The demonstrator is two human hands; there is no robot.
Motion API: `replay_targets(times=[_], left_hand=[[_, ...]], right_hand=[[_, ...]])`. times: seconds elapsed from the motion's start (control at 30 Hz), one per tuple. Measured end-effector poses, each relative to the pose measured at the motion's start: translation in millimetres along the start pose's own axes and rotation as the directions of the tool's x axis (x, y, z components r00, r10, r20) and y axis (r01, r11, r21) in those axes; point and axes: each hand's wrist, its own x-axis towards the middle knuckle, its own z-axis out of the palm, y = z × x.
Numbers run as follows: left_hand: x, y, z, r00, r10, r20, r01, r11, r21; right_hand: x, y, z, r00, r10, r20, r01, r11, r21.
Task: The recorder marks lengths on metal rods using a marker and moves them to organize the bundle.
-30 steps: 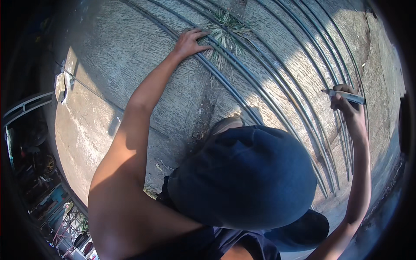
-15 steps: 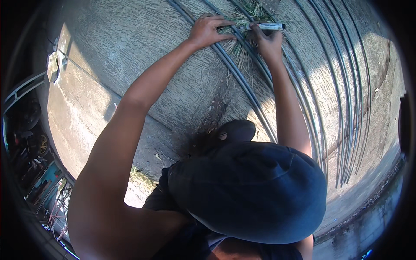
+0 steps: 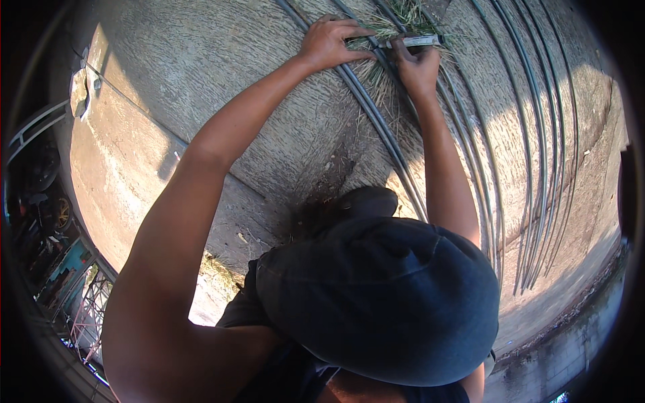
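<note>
Grey concrete (image 3: 215, 67), ribbed and part shaded, fills most of the view, sunlit at the left and across the right. Over it run the long dark rods (image 3: 385, 131), bent by the lens, with some bunched far to the right and others under and beside the hands. The person's dark cap (image 3: 383, 295) covers the lower middle, and a tuft of dry grass (image 3: 408, 12) spreads among the rods near the top. A shoe (image 3: 366, 200) shows just above the cap.

Smaller, but where the change lies, are the hands. A second ago the right hand (image 3: 418, 69) was out over the right-hand rods, well apart from the left hand (image 3: 331, 43); half a second ago it had come across, and now it holds nearly that same place, just beside the other. (The rods sit a little differently in the view too, probably because the head moved.) The left hand lies over the leftmost rods, thumb and forefinger spread apart toward the next rods; whether its other fingers curl around anything, I cannot tell. The right hand pinches the pen (image 3: 422, 41) between thumb and fingers.

Smallest is that pen, pale with a dark end, lying crosswise over the rods with its tip between the hands, by the left fingertips. Whether the tip touches metal is too small to tell. As I judge it, the shift brings the work of both hands to one spot, pen and rods together.
</note>
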Motion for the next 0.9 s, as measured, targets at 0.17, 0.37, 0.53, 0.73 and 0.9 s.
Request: replay_targets(times=[0.17,0.37,0.53,0.73,0.9], left_hand=[[0.5,1.1,-2.4,1.0,0.02,-0.007,-0.02,0.999,0.042],[0.2,0.2,-2.6,1.0,0.025,-0.005,-0.025,0.999,0.043],[1.2,1.9,-4.7,1.0,0.013,0.029,-0.013,1.0,0.024],[2.3,2.5,-5.1,0.999,0.0,0.045,0.0,1.0,-0.012],[0.3,-1.8,0.0,0.999,0.017,0.045,-0.018,0.999,0.039]], right_hand=[[1.9,1.1,0.1,1.0,-0.013,0.015,0.014,0.999,-0.034],[3.9,3.9,1.0,0.998,-0.059,0.025,0.06,0.997,-0.039],[2.1,5.3,0.1,1.0,0.018,-0.013,-0.018,0.999,0.043],[3.0,8.3,-0.2,0.997,-0.074,0.023,0.073,0.997,0.039],[3.1,10.8,-1.3,1.0,-0.025,-0.01,0.025,1.0,0.003]])
